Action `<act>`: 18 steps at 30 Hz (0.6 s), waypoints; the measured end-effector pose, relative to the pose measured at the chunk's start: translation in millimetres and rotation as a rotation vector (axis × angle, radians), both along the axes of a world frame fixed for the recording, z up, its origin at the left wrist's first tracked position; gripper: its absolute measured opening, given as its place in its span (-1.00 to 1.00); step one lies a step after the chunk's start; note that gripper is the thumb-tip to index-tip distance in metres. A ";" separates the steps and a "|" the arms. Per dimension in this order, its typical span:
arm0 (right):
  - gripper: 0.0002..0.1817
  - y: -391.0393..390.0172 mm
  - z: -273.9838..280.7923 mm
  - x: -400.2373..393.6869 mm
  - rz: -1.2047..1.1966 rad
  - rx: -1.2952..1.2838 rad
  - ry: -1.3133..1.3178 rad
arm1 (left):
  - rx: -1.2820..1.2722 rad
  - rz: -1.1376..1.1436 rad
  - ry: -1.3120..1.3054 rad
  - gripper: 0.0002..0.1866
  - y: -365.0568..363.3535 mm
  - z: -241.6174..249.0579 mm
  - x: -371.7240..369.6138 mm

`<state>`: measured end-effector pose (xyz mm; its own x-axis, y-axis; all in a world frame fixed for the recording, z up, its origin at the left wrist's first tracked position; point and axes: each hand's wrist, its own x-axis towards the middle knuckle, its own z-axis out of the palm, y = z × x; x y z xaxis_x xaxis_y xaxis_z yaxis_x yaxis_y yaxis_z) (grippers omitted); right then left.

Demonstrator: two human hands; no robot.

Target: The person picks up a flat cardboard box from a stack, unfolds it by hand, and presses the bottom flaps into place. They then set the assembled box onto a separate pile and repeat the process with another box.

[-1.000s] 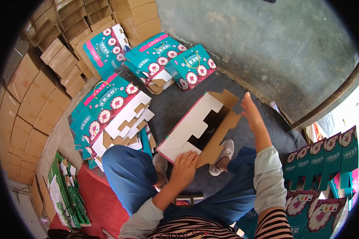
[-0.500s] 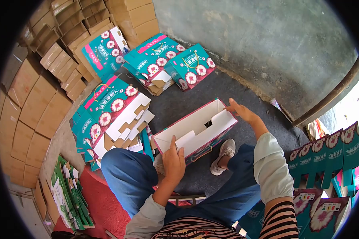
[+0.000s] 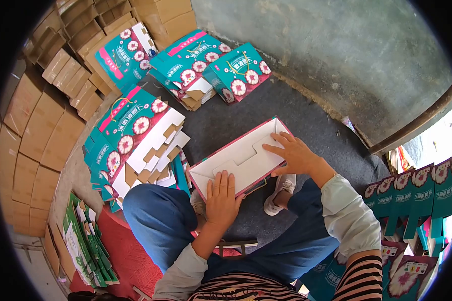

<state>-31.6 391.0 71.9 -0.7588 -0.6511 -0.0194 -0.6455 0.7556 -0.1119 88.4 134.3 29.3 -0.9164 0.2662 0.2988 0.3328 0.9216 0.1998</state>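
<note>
Left hand flat, fingers spread, pressing box flaps at 6 o'clock end | right hand open, palm down at 3 o'clock end | box on dark mat, centre, above knees | flat cartons at 9 o'clock

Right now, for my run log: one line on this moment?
left hand: flat on box flaps | right hand: pressing flaps | box: on floor

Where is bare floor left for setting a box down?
Open grey floor lies between the box under both hands, the teal boxes and the wall. Crowded: the flat teal stack on the left and the upright cartons on the right.
</note>
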 end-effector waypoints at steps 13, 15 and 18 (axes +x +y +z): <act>-0.23 -14.5 13.0 -13.7 -0.001 0.288 -0.183 | 0.061 -0.057 -0.114 -0.41 -7.3 -9.1 -6.2; -0.24 -14.9 11.7 -10.6 -0.004 0.302 -0.193 | 0.062 -0.065 -0.100 -0.41 -7.4 -9.6 -3.3; -0.23 -14.3 10.0 -6.7 -0.007 0.281 -0.182 | 0.077 -0.055 -0.098 -0.41 -7.4 -7.4 0.2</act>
